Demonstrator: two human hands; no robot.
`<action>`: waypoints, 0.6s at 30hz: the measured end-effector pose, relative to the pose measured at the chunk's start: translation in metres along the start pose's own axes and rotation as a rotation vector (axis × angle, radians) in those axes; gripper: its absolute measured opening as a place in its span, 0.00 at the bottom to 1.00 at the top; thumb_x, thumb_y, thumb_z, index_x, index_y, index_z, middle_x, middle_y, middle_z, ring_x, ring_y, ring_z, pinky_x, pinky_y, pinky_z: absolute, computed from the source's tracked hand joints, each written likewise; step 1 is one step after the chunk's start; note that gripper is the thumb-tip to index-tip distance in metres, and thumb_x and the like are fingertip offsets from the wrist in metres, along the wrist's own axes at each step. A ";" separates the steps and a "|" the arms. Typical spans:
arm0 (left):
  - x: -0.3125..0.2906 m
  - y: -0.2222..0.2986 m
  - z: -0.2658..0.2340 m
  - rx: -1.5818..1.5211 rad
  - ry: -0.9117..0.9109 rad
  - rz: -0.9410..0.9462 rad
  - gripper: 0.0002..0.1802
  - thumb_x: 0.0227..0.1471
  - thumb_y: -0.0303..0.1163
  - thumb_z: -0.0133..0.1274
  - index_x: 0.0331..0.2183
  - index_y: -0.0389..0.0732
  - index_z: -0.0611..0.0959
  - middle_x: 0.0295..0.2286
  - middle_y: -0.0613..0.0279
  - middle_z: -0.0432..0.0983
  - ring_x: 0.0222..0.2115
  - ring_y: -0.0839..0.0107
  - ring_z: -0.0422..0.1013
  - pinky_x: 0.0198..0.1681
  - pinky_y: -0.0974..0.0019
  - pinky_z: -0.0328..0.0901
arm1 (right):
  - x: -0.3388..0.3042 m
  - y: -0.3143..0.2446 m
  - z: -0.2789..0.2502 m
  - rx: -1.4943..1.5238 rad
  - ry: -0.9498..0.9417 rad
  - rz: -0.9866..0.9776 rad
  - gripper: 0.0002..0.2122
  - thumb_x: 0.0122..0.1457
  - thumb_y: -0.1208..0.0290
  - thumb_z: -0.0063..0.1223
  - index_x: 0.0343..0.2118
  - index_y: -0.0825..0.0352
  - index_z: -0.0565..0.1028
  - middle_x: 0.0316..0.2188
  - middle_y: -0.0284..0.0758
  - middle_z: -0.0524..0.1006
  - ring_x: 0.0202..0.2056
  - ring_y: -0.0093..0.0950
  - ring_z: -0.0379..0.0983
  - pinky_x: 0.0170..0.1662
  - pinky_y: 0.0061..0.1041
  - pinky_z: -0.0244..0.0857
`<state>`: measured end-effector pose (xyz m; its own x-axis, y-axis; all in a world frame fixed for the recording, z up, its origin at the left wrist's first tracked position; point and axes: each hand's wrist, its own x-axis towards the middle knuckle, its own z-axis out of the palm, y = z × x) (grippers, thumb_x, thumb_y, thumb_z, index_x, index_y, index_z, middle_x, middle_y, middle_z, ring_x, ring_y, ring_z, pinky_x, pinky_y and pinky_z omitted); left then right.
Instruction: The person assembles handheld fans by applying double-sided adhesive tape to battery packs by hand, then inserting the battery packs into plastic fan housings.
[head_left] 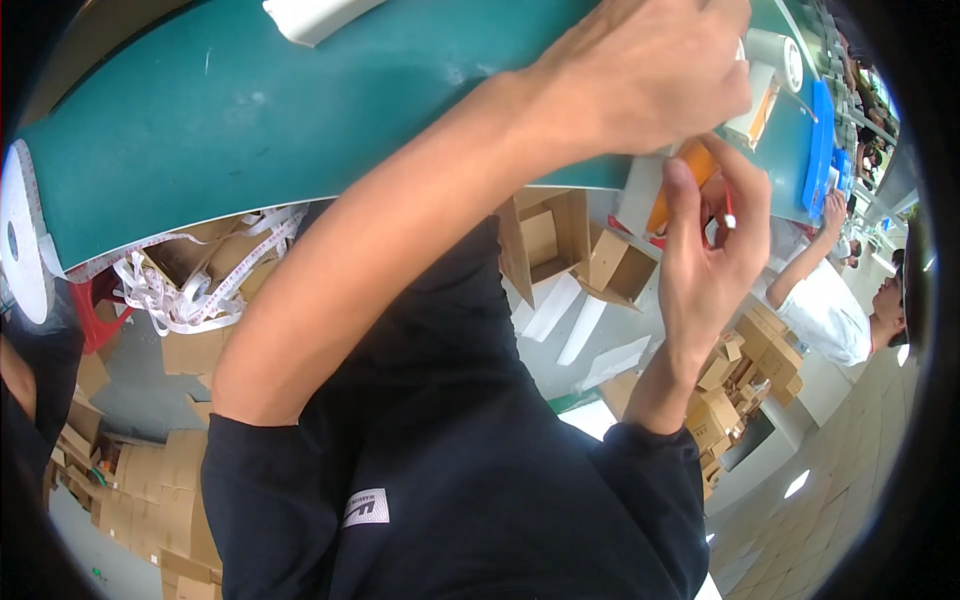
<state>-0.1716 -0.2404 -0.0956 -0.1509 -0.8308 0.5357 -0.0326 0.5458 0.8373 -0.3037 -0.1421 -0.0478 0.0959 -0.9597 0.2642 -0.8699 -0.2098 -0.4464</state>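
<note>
While grasping an orange pack point(702, 165) between thumb and fingers of the right hand point(715, 245), shows a red-wired white connector point(729, 219) against them. Farther forward, curls the left hand point(645, 80) over the green tabletop point(250, 110); cannot tell whether clasping anything. Just right of the left hand, a white roll point(768, 46); farther right, a blue tray point(820, 150); left of the right hand, an open cardboard box point(571, 232).

- Bright overall; a white rectangular ceiling light point(796, 485) glows at lower right.
- Faint sheen on smooth green tabletop point(250, 130), top centre.
- Fisheye bending toward black corners.
</note>
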 end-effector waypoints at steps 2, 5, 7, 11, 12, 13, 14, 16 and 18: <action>-0.001 -0.002 0.001 0.014 0.023 0.049 0.10 0.51 0.26 0.45 0.35 0.29 0.68 0.31 0.39 0.66 0.34 0.47 0.64 0.40 0.51 0.61 | 0.007 0.003 -0.001 -0.038 -0.035 -0.046 0.13 0.53 0.77 0.62 0.42 0.69 0.75 0.30 0.33 0.71 0.24 0.22 0.65 0.28 0.19 0.61; -0.003 -0.003 0.001 0.087 -0.044 0.061 0.10 0.51 0.27 0.45 0.35 0.30 0.69 0.31 0.39 0.67 0.34 0.47 0.64 0.40 0.51 0.61 | 0.015 0.011 -0.005 -0.126 -0.179 -0.173 0.14 0.56 0.73 0.60 0.44 0.69 0.74 0.27 0.35 0.70 0.24 0.26 0.66 0.28 0.23 0.63; 0.000 0.002 0.000 0.050 -0.073 0.009 0.11 0.50 0.27 0.45 0.36 0.31 0.69 0.31 0.40 0.67 0.34 0.47 0.64 0.39 0.51 0.61 | 0.017 0.016 -0.010 -0.031 -0.373 -0.086 0.15 0.58 0.69 0.59 0.45 0.69 0.73 0.26 0.38 0.71 0.24 0.29 0.67 0.29 0.26 0.64; -0.003 0.000 0.002 0.017 -0.008 0.031 0.12 0.50 0.27 0.45 0.37 0.32 0.70 0.31 0.41 0.69 0.34 0.46 0.64 0.40 0.50 0.61 | 0.028 0.008 -0.024 0.032 -0.560 0.051 0.20 0.56 0.65 0.61 0.48 0.67 0.72 0.20 0.36 0.71 0.19 0.28 0.67 0.25 0.26 0.61; -0.003 -0.001 0.003 0.011 -0.014 0.033 0.12 0.50 0.27 0.45 0.37 0.32 0.70 0.31 0.41 0.69 0.34 0.46 0.64 0.40 0.50 0.61 | 0.031 0.006 -0.028 0.030 -0.555 0.058 0.20 0.56 0.65 0.61 0.48 0.67 0.72 0.20 0.36 0.71 0.19 0.28 0.67 0.25 0.26 0.61; -0.003 -0.002 0.004 0.002 0.001 0.029 0.12 0.50 0.28 0.45 0.38 0.32 0.70 0.32 0.41 0.69 0.35 0.46 0.65 0.40 0.50 0.61 | 0.035 0.004 -0.031 0.036 -0.611 0.053 0.21 0.54 0.64 0.63 0.49 0.67 0.72 0.17 0.35 0.70 0.18 0.27 0.67 0.24 0.26 0.61; -0.003 -0.002 0.005 -0.007 0.018 0.025 0.13 0.50 0.28 0.45 0.38 0.32 0.70 0.33 0.41 0.70 0.35 0.45 0.65 0.40 0.50 0.60 | 0.037 0.003 -0.033 0.041 -0.668 0.047 0.23 0.53 0.62 0.64 0.49 0.67 0.71 0.15 0.34 0.69 0.17 0.27 0.66 0.23 0.25 0.60; -0.001 -0.003 0.005 -0.011 0.017 0.042 0.13 0.50 0.28 0.45 0.38 0.32 0.70 0.34 0.41 0.70 0.36 0.45 0.65 0.41 0.50 0.60 | 0.039 0.006 -0.037 0.059 -0.694 0.054 0.26 0.53 0.64 0.64 0.51 0.69 0.69 0.16 0.34 0.69 0.18 0.23 0.65 0.23 0.22 0.58; -0.001 -0.003 0.004 -0.008 0.008 0.053 0.13 0.50 0.28 0.45 0.39 0.33 0.70 0.35 0.40 0.70 0.36 0.45 0.65 0.42 0.50 0.60 | 0.040 0.011 -0.038 0.090 -0.722 0.062 0.28 0.53 0.65 0.64 0.53 0.71 0.66 0.17 0.33 0.70 0.18 0.18 0.63 0.23 0.19 0.55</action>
<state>-0.1754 -0.2405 -0.0989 -0.1445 -0.8014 0.5804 -0.0167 0.5884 0.8084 -0.3274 -0.1753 -0.0099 0.3699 -0.8480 -0.3795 -0.8439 -0.1358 -0.5190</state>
